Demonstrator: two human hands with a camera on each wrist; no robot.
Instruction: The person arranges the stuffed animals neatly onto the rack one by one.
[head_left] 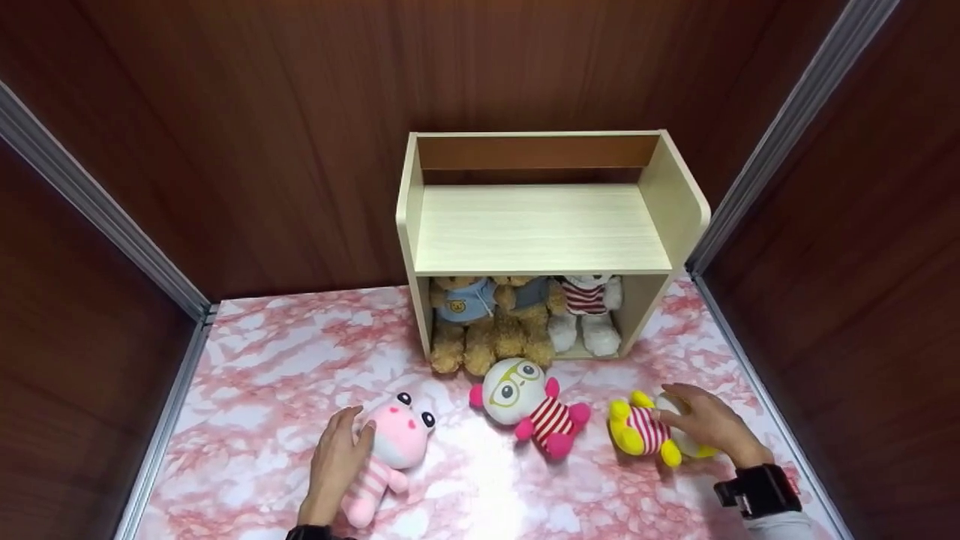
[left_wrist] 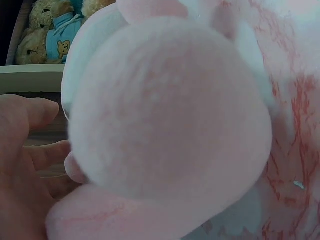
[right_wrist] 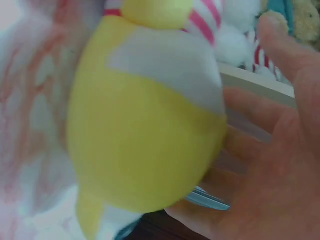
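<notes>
On the left lies a pink plush hippo-like toy [head_left: 399, 435] with big eyes and a striped body. My left hand [head_left: 339, 456] is beside its head, fingers spread and relaxed; in the left wrist view the thumb and fingers [left_wrist: 42, 155] border the pink plush [left_wrist: 170, 110]. To the right, a yellow and white plush doll [head_left: 643, 433] in pink stripes lies on its back. My right hand [head_left: 709, 420] reaches over its head, hiding part of it. The right wrist view has the thumb [right_wrist: 282, 45] raised off the yellow head [right_wrist: 145, 135], with loosely extended fingers alongside.
Between the hands lies a plush doll [head_left: 551, 424] with pink limbs and glasses. Behind it stands a cream two-tier shelf [head_left: 540, 225]; its lower level holds two brown teddy bears [head_left: 465, 337] and a white bear [head_left: 585, 322]. Brown panels [head_left: 247, 150] enclose the marbled surface [head_left: 285, 360].
</notes>
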